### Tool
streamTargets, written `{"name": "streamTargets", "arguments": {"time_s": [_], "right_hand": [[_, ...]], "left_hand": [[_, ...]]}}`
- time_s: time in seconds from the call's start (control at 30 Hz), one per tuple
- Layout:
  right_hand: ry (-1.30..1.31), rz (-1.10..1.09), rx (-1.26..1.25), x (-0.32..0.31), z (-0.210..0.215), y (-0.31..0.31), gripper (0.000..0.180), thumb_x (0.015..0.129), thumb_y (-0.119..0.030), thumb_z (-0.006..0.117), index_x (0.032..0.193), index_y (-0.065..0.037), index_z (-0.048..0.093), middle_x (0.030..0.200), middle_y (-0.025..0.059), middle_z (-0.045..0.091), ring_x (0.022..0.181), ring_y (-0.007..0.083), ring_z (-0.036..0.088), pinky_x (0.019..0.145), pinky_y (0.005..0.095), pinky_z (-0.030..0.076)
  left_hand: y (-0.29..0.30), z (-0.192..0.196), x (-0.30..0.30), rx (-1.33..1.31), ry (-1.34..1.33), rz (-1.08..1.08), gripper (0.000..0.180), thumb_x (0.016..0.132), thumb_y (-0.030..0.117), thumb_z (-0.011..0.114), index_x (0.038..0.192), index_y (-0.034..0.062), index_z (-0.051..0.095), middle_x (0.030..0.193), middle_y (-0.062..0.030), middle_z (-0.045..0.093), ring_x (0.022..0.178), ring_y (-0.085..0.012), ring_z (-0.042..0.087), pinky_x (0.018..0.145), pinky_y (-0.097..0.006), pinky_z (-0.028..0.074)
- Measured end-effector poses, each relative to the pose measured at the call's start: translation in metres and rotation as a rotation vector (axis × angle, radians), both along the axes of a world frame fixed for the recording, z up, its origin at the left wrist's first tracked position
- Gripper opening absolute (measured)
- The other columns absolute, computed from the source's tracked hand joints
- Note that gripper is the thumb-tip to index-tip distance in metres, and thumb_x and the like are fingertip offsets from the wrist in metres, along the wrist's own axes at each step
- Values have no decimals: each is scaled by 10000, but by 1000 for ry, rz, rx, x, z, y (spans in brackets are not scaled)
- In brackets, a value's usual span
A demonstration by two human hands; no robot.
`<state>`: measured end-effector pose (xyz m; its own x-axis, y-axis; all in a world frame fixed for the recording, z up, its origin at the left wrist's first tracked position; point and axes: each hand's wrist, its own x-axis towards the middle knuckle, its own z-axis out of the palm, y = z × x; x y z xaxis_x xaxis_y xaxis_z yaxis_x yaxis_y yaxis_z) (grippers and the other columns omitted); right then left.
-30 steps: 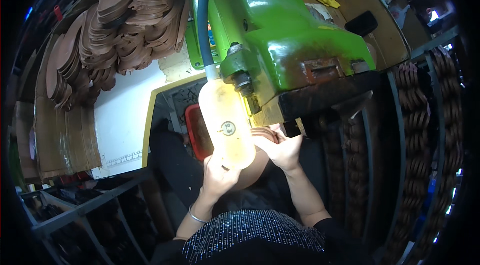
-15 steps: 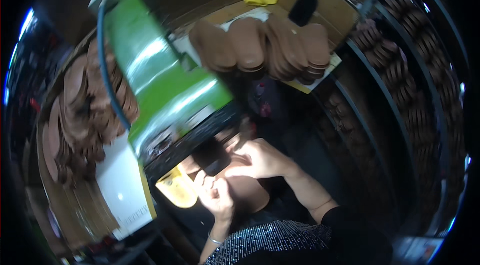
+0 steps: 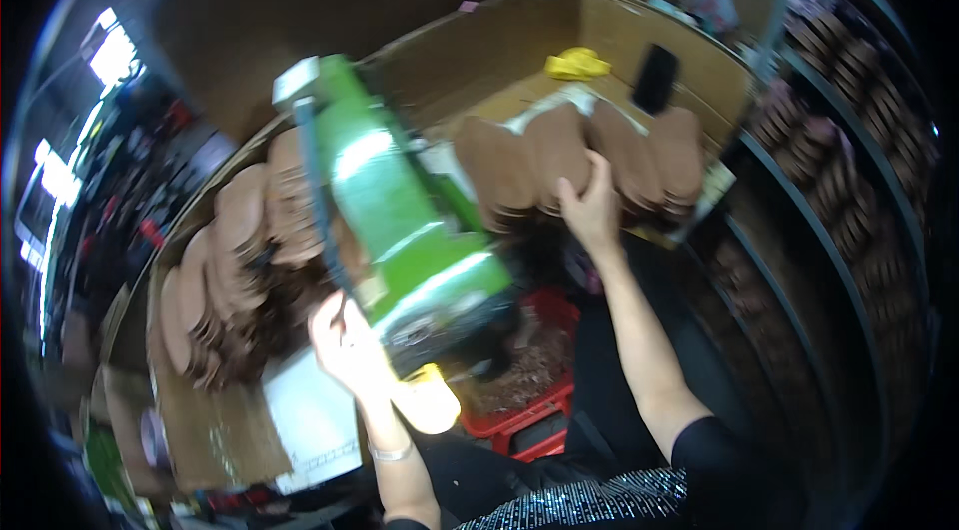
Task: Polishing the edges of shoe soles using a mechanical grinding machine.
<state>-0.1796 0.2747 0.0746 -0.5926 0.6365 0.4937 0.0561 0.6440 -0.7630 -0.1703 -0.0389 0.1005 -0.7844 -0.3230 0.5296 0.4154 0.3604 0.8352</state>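
Cardboard-walled bench: right hand [image 3: 591, 212] gripping brown insole stack [image 3: 559, 162], left hand [image 3: 345, 345] curled beside green machine [image 3: 400, 230].

The green machine [image 3: 400, 220] has a glossy painted metal housing that catches the light. Right of it, the brown insoles [image 3: 559, 165] look matt and fibrous, standing on dull corrugated cardboard [image 3: 499, 40]. Below the machine, a red crate [image 3: 529, 415] is smooth plastic, and the lamp shade [image 3: 425, 405] is translucent yellowish plastic.
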Motion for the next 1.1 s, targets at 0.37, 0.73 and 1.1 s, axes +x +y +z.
{"name": "streamTargets", "arguments": {"time_s": [0.37,0.73,1.1], "right_hand": [[-49,278,-159,84,-43,-52,543,821,-61,646,1276,22,361,570,29,479,528,98,467,562,240,405],[-509,957,-1263,154,-79,-118,481,929,-321,518,1281,-8,418,832,113,603,684,165,607,588,266,509],[-211,714,-1330,235,-93,-91,679,704,60,688,1311,6,389,1033,131,598,984,205,590,901,334,469]], "left_hand": [[-21,97,-174,-808,-111,272,550,676,449,717,1064,68,635,1080,-229,579,1060,-390,526,978,-497,354],[-140,57,114,-144,133,-131,408,543,95,544,934,-8,591,1105,-250,554,1024,-332,545,938,-422,389],[-14,-82,168,958,-578,-647,728,710,122,673,1334,-62,347,1240,-112,498,1099,-218,525,977,-327,386]]}}
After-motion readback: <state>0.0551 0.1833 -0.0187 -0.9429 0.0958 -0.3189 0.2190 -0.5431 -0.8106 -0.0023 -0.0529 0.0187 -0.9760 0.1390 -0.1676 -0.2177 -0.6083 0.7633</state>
